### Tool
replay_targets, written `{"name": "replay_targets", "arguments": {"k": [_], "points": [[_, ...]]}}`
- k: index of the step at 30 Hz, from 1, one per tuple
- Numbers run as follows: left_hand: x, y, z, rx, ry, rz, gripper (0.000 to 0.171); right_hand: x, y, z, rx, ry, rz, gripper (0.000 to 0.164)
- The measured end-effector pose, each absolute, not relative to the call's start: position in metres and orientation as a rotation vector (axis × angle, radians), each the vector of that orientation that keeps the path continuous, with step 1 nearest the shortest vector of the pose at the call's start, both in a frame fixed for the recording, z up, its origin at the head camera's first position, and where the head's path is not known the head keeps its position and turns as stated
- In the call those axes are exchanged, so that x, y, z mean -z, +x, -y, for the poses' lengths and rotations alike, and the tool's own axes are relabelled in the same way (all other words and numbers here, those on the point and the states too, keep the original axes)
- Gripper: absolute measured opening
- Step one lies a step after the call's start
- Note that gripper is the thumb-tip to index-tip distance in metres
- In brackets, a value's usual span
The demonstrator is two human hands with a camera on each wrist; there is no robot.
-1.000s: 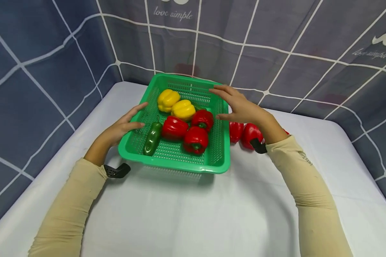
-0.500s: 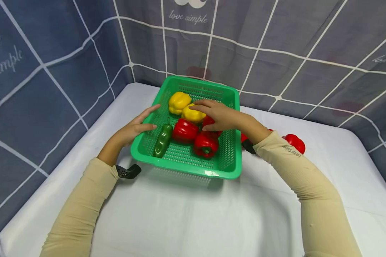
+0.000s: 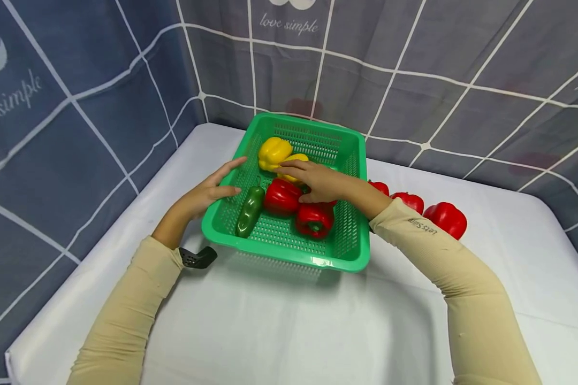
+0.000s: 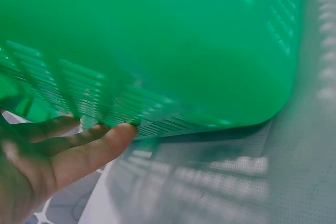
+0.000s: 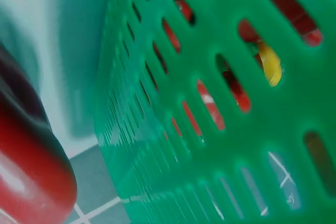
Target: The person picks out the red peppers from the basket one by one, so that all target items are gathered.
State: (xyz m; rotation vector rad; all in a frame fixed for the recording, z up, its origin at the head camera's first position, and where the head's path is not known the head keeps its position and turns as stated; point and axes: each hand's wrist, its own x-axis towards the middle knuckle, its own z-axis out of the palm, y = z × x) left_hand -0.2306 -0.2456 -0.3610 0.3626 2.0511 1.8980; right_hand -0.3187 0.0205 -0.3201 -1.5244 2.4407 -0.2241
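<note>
A green slotted basket (image 3: 289,256) stands on the white table. Inside it lie a green chili pepper (image 3: 250,211), two yellow bell peppers (image 3: 273,152) and several red bell peppers (image 3: 314,220). My left hand (image 3: 207,193) is at the basket's left rim, thumb over the rim; its outstretched fingers (image 4: 94,156) touch the outer wall in the left wrist view. My right hand (image 3: 320,181) reaches over the right rim, fingers spread above a yellow pepper and a red one largely hidden beneath the palm. Contact there is unclear. The right wrist view shows only the basket wall (image 5: 231,150).
Several red bell peppers (image 3: 445,219) lie on the table (image 3: 250,321) right of the basket, partly behind the right forearm. One red bell pepper (image 5: 31,166) is close to the right wrist camera. A grey checked curtain (image 3: 347,69) hangs behind the table.
My right hand has come from the basket's right rim inward, left and down over the peppers. The left hand has kept its place at the rim. The head view has shifted slightly.
</note>
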Motion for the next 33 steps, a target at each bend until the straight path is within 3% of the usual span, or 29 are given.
{"name": "replay_targets", "arguments": {"k": [10,18,33], "points": [[0.361,-0.230,0.247,-1.927,0.339,-2.003,0.071,0.328,-0.307,-0.017,0.076,-1.475,-2.518,0.074],[0.363,-0.230,0.246,-1.919,0.351,-2.021,0.070,0.330,-0.299,-0.018,0.101,-1.386,-2.531,0.089],[0.364,-0.229,0.244,-1.893,0.361,-2.057,0.070,0.335,-0.291,-0.019,0.245,-1.289,-2.482,0.099]]}}
